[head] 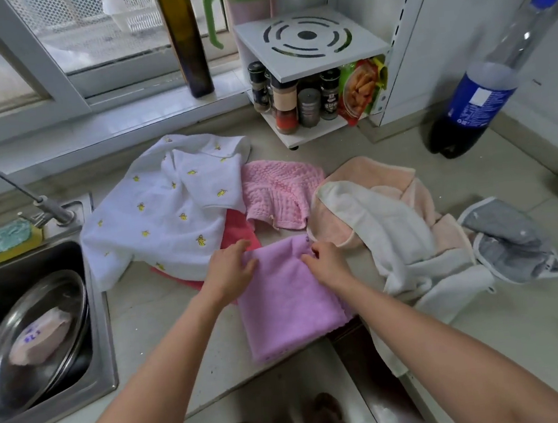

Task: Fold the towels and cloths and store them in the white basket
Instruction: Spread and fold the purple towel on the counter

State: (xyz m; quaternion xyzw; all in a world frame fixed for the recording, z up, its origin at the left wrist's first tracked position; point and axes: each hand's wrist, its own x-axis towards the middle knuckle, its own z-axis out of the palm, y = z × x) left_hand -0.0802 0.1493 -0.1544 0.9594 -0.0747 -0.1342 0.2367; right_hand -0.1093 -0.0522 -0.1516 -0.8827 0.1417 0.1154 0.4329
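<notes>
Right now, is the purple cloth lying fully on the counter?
No, the purple cloth hangs partly over the counter edge, while the left hand and right hand hold its far end.

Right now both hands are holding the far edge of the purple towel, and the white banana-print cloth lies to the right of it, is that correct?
Not quite. The head view shows the banana-print cloth lying to the left of the purple towel, beside the sink. The rest holds: the left hand and the right hand both hold the towel's far edge.
</notes>
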